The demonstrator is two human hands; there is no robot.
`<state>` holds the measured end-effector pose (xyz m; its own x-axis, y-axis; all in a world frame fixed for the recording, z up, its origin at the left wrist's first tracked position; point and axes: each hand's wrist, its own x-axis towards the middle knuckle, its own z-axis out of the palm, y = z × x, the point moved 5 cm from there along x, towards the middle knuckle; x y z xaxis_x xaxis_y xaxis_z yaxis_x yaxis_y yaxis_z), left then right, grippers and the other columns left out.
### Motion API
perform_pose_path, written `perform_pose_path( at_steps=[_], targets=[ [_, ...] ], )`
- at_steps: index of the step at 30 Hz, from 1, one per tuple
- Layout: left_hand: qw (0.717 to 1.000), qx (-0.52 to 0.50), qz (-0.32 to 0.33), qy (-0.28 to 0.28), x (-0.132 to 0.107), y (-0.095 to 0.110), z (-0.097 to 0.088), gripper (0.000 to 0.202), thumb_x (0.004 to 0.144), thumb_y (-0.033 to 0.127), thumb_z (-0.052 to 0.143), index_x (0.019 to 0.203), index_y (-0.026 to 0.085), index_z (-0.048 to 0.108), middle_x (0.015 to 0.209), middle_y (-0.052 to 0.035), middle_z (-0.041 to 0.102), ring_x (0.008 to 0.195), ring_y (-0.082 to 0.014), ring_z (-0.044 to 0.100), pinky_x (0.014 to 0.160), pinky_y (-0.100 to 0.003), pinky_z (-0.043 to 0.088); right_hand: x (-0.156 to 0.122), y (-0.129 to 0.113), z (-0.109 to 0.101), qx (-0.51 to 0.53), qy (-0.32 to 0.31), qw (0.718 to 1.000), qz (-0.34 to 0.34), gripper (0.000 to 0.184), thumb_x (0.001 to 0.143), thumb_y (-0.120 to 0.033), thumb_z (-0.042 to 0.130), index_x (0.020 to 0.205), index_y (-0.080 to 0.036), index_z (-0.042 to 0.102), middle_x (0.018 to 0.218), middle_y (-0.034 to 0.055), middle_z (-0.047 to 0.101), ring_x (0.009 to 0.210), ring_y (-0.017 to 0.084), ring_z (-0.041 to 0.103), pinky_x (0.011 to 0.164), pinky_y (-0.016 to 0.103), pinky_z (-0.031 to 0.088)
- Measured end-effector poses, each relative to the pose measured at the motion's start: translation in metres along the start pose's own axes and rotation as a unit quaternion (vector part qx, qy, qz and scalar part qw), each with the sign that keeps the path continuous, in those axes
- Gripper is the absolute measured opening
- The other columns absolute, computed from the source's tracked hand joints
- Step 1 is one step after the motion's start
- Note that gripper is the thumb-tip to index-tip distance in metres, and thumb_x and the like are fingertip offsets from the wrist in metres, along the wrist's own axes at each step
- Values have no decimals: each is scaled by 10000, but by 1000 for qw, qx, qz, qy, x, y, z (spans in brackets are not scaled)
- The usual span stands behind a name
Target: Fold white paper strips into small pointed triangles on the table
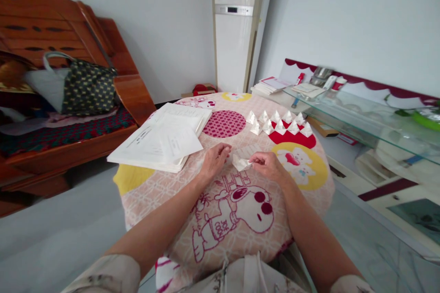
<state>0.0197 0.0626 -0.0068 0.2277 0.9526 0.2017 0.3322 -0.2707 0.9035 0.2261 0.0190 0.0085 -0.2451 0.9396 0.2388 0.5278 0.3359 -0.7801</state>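
A small piece of white paper, partly folded, is pinched at its right side between the thumb and fingers of my right hand. Just left of that paper, my left hand hovers low over the cloth, fingers loosely curled, with nothing visible in them. Behind the folded piece lies a flat, pale printed sheet. Several white folded paper pieces with pointed tops stand in rows at the back right. To the left is a stack of printed paper sheets, a smaller sheet lying on top.
A patterned pink tablecloth covers the round table. On the right stands a glass-topped cabinet with papers and metal containers. A wooden bench with bags is at left; a tall white appliance stands behind.
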Motion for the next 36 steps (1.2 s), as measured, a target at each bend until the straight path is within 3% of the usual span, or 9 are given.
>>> perform_pose_path(
  at_steps=[4,7,11,14,18,28,36],
  targets=[
    [1000,17,1,1,2,-5,0,387,942,428,449,1103,159,677,967,-80,733,759,-172,683,686,-279,558,2,-1,-1,-2,30,1000,0,131,720,-225,560,716,-160,673,581,-23,577,549,116,476,516,224,338],
    [1000,19,2,2,3,-8,1,363,937,399,458,1101,159,676,959,-83,736,780,-181,695,713,-297,563,3,2,-10,-24,107,994,-3,116,715,-240,555,687,-176,647,580,-17,575,553,130,492,523,237,348],
    [1000,25,4,4,3,-9,2,321,914,369,493,1070,158,679,918,-71,732,782,-180,696,732,-299,565,1,11,-28,-98,232,968,3,130,739,-224,517,692,-195,635,625,10,610,598,167,550,593,274,409],
    [999,39,0,4,3,-9,1,304,901,351,513,1068,161,681,873,-58,730,771,-177,693,721,-285,558,1,18,-37,-190,277,942,8,160,758,-175,489,675,-201,623,669,38,632,654,188,557,661,301,425],
    [998,67,-5,-1,4,-9,1,279,891,330,531,1062,174,686,831,-38,734,739,-170,689,685,-266,539,5,26,-40,-277,272,921,24,195,792,-115,481,689,-195,626,693,64,626,683,201,536,671,307,412],
    [996,89,14,2,5,-9,1,257,873,267,551,1048,147,697,892,-57,746,771,-169,679,733,-279,530,12,34,-36,-361,258,895,39,211,816,-68,506,742,-169,676,698,63,594,677,197,494,634,305,388],
    [997,79,13,8,5,-8,0,237,859,246,573,1029,143,702,907,-59,754,775,-170,685,731,-273,531,16,33,-35,-362,242,898,57,238,829,-55,498,708,-178,662,684,50,554,669,189,481,634,297,349]
  ],
)
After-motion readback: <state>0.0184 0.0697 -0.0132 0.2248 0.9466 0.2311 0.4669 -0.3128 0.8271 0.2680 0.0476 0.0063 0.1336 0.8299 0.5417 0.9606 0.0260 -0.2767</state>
